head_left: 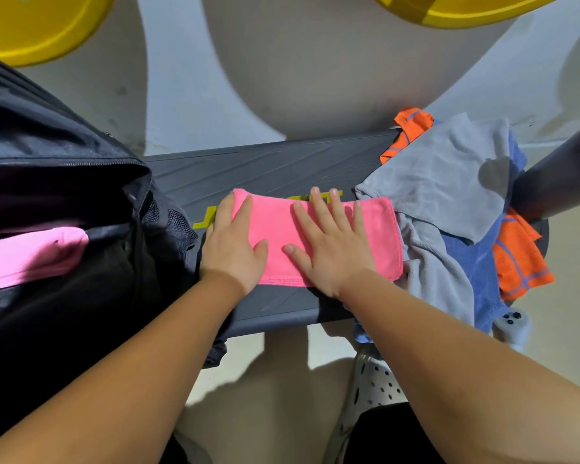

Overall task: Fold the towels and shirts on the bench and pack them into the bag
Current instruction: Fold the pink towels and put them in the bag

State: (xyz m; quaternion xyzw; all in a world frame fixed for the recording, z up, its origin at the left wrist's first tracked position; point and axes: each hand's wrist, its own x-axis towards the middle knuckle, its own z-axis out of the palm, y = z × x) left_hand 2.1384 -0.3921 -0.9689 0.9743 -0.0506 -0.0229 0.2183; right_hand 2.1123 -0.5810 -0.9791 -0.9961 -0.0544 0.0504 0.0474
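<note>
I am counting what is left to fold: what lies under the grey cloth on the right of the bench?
Under the grey cloth a blue cloth and an orange garment show at the edges. Anything deeper in the pile is covered.

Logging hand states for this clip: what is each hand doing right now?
Left hand: open, fingers flat, pressing on the pink towel.
Right hand: open, fingers spread flat on the same towel.

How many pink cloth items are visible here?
2: a pink towel on the bench under the left hand and right hand; a paler pink cloth inside the black bag. More may be hidden.
</note>
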